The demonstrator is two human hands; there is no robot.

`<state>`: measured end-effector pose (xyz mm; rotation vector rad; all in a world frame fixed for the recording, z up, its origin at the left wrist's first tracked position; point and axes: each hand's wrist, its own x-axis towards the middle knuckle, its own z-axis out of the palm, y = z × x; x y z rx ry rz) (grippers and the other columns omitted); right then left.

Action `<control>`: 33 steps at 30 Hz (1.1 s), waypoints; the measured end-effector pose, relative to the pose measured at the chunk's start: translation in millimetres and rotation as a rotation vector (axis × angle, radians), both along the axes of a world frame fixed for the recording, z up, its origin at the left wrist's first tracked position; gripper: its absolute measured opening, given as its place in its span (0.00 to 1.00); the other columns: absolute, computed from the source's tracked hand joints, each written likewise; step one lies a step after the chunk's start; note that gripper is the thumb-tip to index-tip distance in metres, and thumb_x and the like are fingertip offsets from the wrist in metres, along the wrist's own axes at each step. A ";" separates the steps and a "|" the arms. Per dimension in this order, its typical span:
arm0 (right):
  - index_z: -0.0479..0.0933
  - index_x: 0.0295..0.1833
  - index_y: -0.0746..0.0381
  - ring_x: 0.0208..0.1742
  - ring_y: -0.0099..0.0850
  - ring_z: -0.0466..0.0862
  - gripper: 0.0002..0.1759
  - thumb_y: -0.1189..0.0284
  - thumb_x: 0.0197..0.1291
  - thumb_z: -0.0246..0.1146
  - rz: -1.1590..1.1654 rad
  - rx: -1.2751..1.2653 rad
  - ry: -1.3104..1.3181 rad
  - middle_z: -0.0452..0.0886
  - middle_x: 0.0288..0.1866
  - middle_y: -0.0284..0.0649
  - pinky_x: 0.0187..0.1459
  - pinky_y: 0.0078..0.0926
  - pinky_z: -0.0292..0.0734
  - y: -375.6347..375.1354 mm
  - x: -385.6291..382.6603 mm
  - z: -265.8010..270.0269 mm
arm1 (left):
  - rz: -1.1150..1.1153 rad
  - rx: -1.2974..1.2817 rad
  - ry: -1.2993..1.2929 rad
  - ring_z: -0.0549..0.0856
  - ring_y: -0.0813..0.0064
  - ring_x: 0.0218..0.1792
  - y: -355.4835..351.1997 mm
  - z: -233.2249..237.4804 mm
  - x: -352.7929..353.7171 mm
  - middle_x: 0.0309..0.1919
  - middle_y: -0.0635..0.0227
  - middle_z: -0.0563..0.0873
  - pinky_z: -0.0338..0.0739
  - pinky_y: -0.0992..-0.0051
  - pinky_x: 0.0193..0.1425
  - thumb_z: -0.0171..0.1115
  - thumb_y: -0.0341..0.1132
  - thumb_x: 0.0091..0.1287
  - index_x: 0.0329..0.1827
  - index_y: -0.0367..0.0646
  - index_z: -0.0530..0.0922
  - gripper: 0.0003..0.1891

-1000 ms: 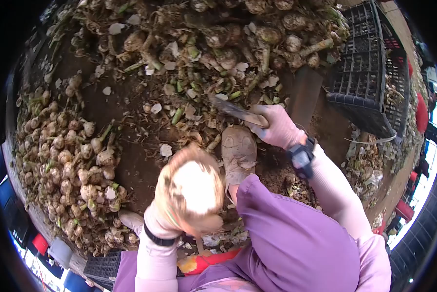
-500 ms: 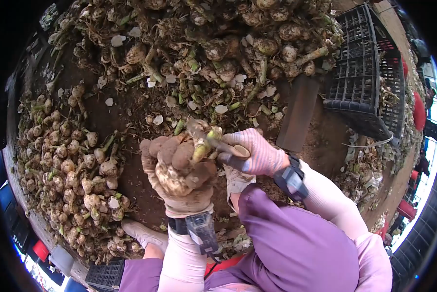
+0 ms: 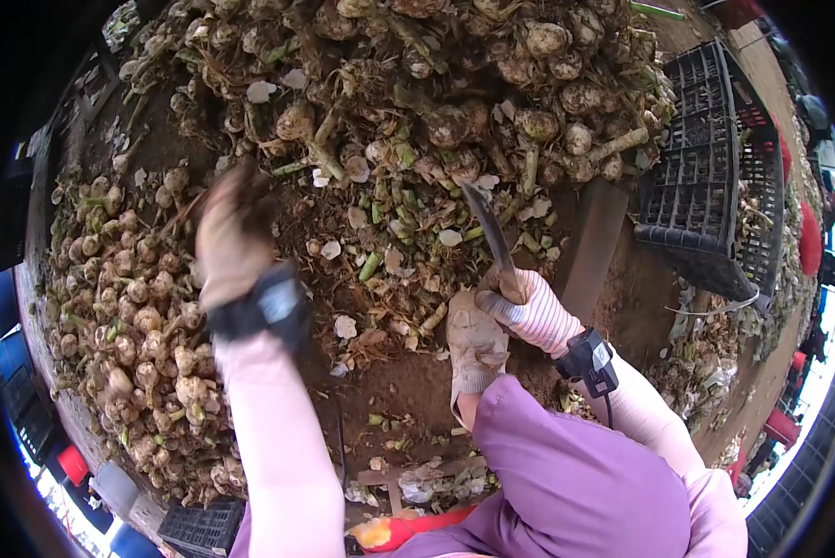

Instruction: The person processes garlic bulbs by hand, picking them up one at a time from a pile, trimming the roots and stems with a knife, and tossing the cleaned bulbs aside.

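My left hand (image 3: 234,237), in a dirty glove, is smeared by motion at the left, near the edge of the upper heap; its fingers and anything in them are too blurred to make out. My right hand (image 3: 532,312), in a striped glove, is closed around the handle of a curved knife (image 3: 489,223), whose blade points up and to the left over cut stems. Untrimmed bulbs with stalks and roots (image 3: 445,121) are heaped at the top. On the left lies a pile of trimmed bulbs (image 3: 147,321).
A black plastic crate (image 3: 696,158) stands tilted at the upper right beside a flat metal or wooden piece (image 3: 599,246). My shoe (image 3: 476,339) is below the knife. Another black crate (image 3: 203,525) sits at the lower left. Peelings (image 3: 394,251) litter the ground.
My left hand has swung from the middle to the upper left, away from my right hand. The knife has come away from the bulb that my left hand held and now points upward.
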<state>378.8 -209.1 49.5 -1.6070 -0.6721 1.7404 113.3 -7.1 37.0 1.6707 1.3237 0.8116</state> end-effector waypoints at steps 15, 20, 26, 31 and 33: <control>0.75 0.39 0.62 0.29 0.46 0.79 0.15 0.66 0.47 0.62 0.560 0.402 -0.533 0.76 0.25 0.49 0.32 0.36 0.74 16.7 1.1 4.7 | -0.196 -0.627 -0.684 0.80 0.75 0.43 -76.2 0.9 15.1 0.43 0.67 0.79 0.75 0.75 0.48 0.61 0.25 0.51 0.56 0.37 0.69 0.26; 0.72 0.34 0.64 0.31 0.52 0.76 0.15 0.70 0.38 0.64 0.697 0.567 -0.580 0.74 0.25 0.49 0.30 0.40 0.71 32.6 -13.1 27.2 | -0.220 -0.596 -0.287 0.81 0.73 0.46 -124.3 26.2 19.0 0.45 0.67 0.81 0.74 0.73 0.56 0.70 0.36 0.53 0.60 0.40 0.62 0.33; 0.73 0.36 0.62 0.32 0.50 0.78 0.14 0.70 0.39 0.64 0.763 0.586 -0.599 0.76 0.27 0.47 0.32 0.41 0.72 33.0 -14.3 31.1 | -0.373 -0.413 -0.153 0.83 0.68 0.43 -139.4 24.5 22.3 0.44 0.64 0.82 0.80 0.74 0.45 0.48 0.41 0.69 0.56 0.45 0.67 0.17; 0.73 0.35 0.60 0.33 0.49 0.79 0.13 0.71 0.40 0.64 0.720 0.636 -0.623 0.77 0.27 0.46 0.33 0.42 0.74 25.8 -4.1 8.5 | -0.700 -0.232 0.015 0.83 0.68 0.40 -136.5 52.1 34.9 0.44 0.66 0.82 0.79 0.75 0.45 0.55 0.48 0.64 0.54 0.47 0.70 0.21; 0.74 0.35 0.60 0.33 0.49 0.80 0.14 0.71 0.37 0.64 0.747 0.669 -0.549 0.77 0.27 0.46 0.32 0.42 0.74 23.0 2.1 -4.8 | -0.822 -0.095 0.054 0.83 0.68 0.40 -142.9 57.4 39.9 0.44 0.67 0.82 0.78 0.75 0.47 0.62 0.49 0.60 0.54 0.46 0.70 0.24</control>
